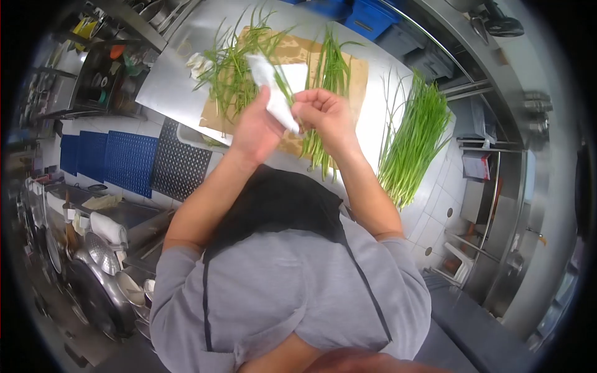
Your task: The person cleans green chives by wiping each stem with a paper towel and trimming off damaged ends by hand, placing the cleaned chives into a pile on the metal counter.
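Observation:
My left hand (256,129) is closed around a white paper towel (283,113), which looks folded and slightly blurred. My right hand (329,121) pinches a green chive stalk (283,84) that lies against the towel. Loose chives (227,87) are spread beyond my left hand on brown cardboard (358,84). A smaller bunch of chives (334,65) lies on that sheet, passing partly under my right hand. Off to the right, a large bunch of long chives (418,133) rests on the metal table (165,81). Another flat white piece (297,74) shows behind the towel.
Crumpled white paper (198,64) sits near the table's left side. Blue bins (371,18) stand past the far edge. Perforated mats (129,160) cover floor to the left. Pans and strainers (102,253) hang or stack at lower left. Metal shelving (491,186) runs along the right.

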Available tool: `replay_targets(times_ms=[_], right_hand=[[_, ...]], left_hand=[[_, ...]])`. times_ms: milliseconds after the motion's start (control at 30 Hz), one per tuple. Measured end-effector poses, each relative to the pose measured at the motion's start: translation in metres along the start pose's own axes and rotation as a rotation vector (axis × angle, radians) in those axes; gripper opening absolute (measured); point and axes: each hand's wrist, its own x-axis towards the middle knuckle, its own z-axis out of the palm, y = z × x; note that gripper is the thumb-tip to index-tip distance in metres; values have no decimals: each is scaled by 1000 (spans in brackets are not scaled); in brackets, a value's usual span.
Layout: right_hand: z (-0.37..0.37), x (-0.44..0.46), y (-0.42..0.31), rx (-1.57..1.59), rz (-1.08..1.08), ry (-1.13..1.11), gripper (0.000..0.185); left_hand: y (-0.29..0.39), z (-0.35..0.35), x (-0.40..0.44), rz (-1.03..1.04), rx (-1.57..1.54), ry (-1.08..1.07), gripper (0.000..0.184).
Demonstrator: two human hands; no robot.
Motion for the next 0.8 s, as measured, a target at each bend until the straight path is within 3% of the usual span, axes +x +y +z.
replay_targets(times_ms=[100, 300, 533, 633, 733, 800], right_hand=[[5, -4, 6, -111, 41, -85, 16], [-9, -21, -16, -170, 92, -120, 16], [-58, -47, -46, -255, 81, -169, 15], [-74, -61, -60, -280, 72, -135, 15], [-101, -85, -89, -380, 72, -33, 13], [-126, -102, -99, -395, 45, -7, 16]], left_hand=[[-4, 2, -1, 30, 313, 289, 41], [9, 9, 16, 120, 245, 353, 43], [47, -15, 40, 118, 208, 220, 44], [65, -39, 50, 156, 137, 312, 41], [88, -66, 56, 105, 162, 175, 38], [113, -109, 64, 65, 39, -90, 39]])
